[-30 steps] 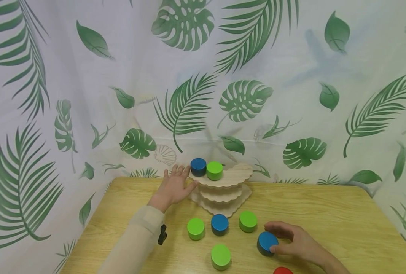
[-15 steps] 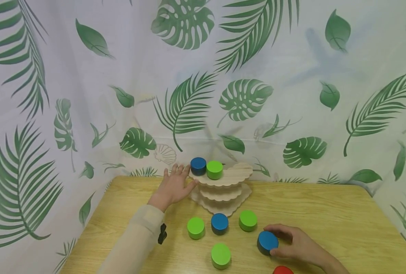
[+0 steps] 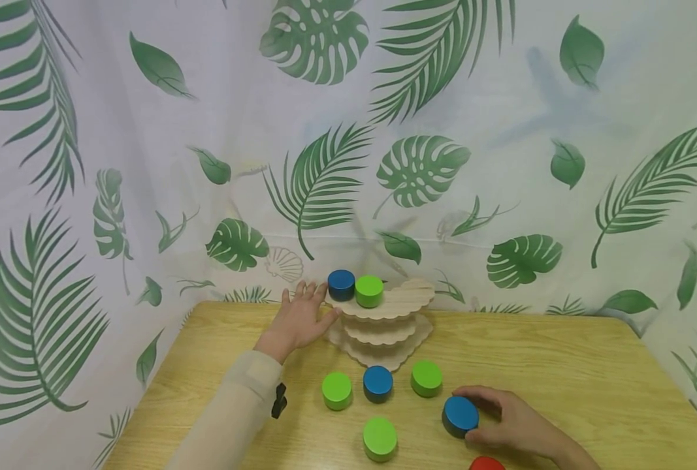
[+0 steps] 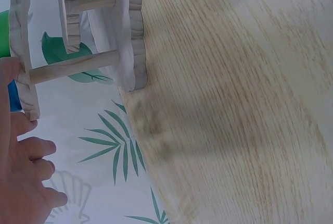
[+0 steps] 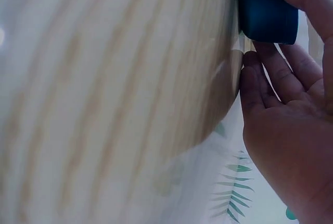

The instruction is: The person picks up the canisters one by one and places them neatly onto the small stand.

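Note:
My left hand (image 3: 300, 323) lies with fingers spread at the left end of a tiered wooden stand (image 3: 407, 301) with scalloped shelves, thumb at the top shelf's edge. On that shelf sit a blue cylinder block (image 3: 341, 286) and a green one (image 3: 369, 292), side by side. The left wrist view shows the stand's dowel posts (image 4: 75, 66) and base. At the right front, my right hand (image 3: 515, 421) grips another blue cylinder block (image 3: 460, 416) between thumb and fingers. In the right wrist view this blue block (image 5: 268, 13) is upright at the tabletop, thumb against it.
Between the hands, green blocks (image 3: 337, 391), (image 3: 426, 378) flank a blue block (image 3: 377, 384) in front of the stand. Another green block (image 3: 380, 439) is nearer. A red block (image 3: 486, 464) is cut off at the bottom edge. A leaf-print curtain (image 3: 348, 163) hangs behind the table.
Over the last second the right fingers and thumb have shifted slightly around the blue block, which stays in place. The left hand, stand and other blocks have not moved.

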Demonstrator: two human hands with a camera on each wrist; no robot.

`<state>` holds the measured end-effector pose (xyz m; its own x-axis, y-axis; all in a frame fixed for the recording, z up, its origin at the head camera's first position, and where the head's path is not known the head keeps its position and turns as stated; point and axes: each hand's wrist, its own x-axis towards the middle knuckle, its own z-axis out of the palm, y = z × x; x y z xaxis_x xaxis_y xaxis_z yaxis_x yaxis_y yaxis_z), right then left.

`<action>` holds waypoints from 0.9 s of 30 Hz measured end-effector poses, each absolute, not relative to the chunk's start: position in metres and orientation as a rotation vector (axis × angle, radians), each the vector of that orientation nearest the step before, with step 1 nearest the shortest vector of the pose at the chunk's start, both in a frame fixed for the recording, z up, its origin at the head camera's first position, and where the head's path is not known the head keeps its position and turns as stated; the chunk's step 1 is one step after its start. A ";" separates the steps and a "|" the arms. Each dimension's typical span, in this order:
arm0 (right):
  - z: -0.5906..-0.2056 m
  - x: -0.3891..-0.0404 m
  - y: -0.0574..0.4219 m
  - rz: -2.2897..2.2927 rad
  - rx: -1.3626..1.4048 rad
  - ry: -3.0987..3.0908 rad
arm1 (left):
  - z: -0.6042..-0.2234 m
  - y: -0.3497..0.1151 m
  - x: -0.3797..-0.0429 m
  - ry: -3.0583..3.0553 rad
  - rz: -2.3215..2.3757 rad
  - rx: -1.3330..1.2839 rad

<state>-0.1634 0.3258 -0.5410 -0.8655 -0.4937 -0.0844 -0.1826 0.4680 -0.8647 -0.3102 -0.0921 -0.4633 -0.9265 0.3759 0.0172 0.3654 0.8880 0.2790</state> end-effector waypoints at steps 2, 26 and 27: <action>-0.539 -0.164 0.325 -1.349 -0.545 2.393 | -0.463 -0.092 -0.310 3.013 0.440 0.590; -0.509 -0.171 0.320 -1.493 -0.555 2.400 | -0.461 -0.092 -0.308 3.013 0.436 0.592; -0.507 -0.172 0.319 -1.495 -0.546 2.409 | -0.461 -0.092 -0.309 3.014 0.436 0.592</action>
